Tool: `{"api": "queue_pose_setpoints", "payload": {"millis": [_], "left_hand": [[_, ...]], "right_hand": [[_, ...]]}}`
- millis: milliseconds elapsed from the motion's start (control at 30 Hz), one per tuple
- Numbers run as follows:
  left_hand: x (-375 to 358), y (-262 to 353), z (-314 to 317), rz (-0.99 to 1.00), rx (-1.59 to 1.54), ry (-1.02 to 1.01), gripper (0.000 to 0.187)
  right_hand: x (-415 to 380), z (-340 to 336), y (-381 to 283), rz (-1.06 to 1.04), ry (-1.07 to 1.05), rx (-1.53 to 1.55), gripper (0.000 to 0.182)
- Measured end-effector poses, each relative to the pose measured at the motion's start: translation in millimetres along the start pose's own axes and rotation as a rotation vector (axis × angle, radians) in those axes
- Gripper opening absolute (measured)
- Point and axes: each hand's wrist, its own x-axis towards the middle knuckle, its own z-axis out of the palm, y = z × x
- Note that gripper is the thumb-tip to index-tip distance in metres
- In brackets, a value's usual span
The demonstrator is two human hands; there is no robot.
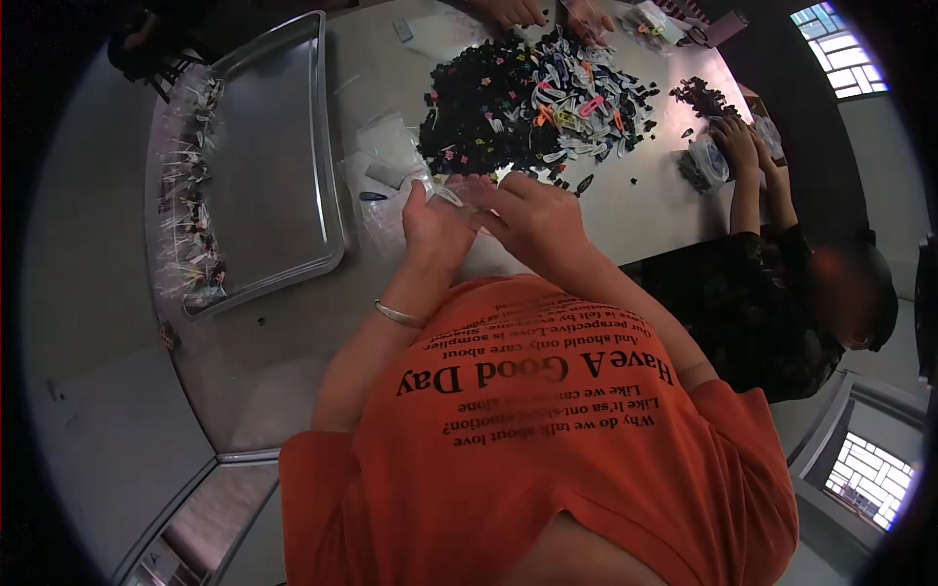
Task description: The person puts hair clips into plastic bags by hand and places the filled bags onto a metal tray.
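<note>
Close in front of my body, both hands meet at a small clear plastic bag (477, 196). My left hand (437, 230) is turned palm up, its fingers curled under the bag, with a whitish hair clip (447, 195) at its thumb side. From the other side, my right hand (539, 217) pinches the bag's edge between thumb and fingers. Just beyond them spreads a big pile of hair clips (528, 103), small black claw clips on the left and white and coloured snap clips on the right. Flat clear bags (388, 146) lie left of my hands, near a dark clip (372, 196).
A large metal tray (330, 127) stands on the left, beside a row of filled clear bags (191, 186). On the right, a co-worker's hands (740, 146) are at a small dark pile (703, 98) and a filled bag (705, 164). Another person's hands (586, 21) reach in at the far edge.
</note>
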Motion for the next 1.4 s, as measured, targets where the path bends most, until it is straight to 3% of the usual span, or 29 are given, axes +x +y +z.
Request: {"api": "queue_pose_setpoints", "payload": {"millis": [33,100,200,233,333,600,700,867,900,967,1067,1100,1200,1400], "left_hand": [[0.6,0.5,-1.8,-0.005,0.004,-0.001,0.055],[2.9,5.1,-6.7,-0.029,-0.099,-0.005,0.057],[5.0,12.4,-16.8,0.002,-0.089,0.031,0.057],[3.7,11.1,-17.0,-0.019,-0.085,0.028,0.057],[5.8,9.2,-22.9,-0.034,-0.083,0.085,0.058],[5.3,-8.6,-20.1,-0.113,-0.022,0.038,0.058],[5.7,-5.4,-21.4,-0.135,-0.038,0.029,0.056],[2.7,-0.7,-18.5,-0.064,-0.001,0.043,0.057],[2.5,0.1,-17.5,-0.036,0.0,0.056,0.06],[3.0,3.6,-15.4,0.008,-0.009,0.089,0.059],[3.8,1.7,-6.8,0.051,-0.008,0.134,0.058],[4.3,0.2,-4.7,0.04,-0.027,0.148,0.059],[8.0,-4.4,-11.5,0.003,-0.023,0.1,0.057],[9.0,-0.3,-24.6,-0.02,0.027,0.023,0.056]], "right_hand": [[-3.6,1.1,1.9,0.005,0.002,-0.004,0.011],[-10.8,-0.9,8.4,0.156,0.052,0.277,0.011],[-35.2,2.5,52.2,0.481,0.026,0.363,0.012],[-49.6,9.0,75.7,0.631,-0.076,0.29,0.012],[-94.4,28.4,134.9,0.806,-0.115,0.023,0.02],[-89.9,40.2,147.7,1.117,-0.219,-0.107,0.033],[-83.7,43.8,156.9,1.137,-0.258,-0.006,0.036],[-86.5,45.5,163.2,1.106,-0.172,0.182,0.028],[-83.3,40.1,155.9,0.995,-0.12,0.252,0.021],[-63.0,14.4,118.8,0.949,-0.119,0.592,0.017],[-40.5,-16.0,61.7,0.799,-0.312,0.919,0.013],[-34.3,-21.7,47.2,0.733,-0.375,0.893,0.011],[-28.8,-6.6,27.6,0.343,-0.251,0.54,0.013],[-4.7,-0.1,6.8,0.265,-0.097,0.424,0.011]]}}
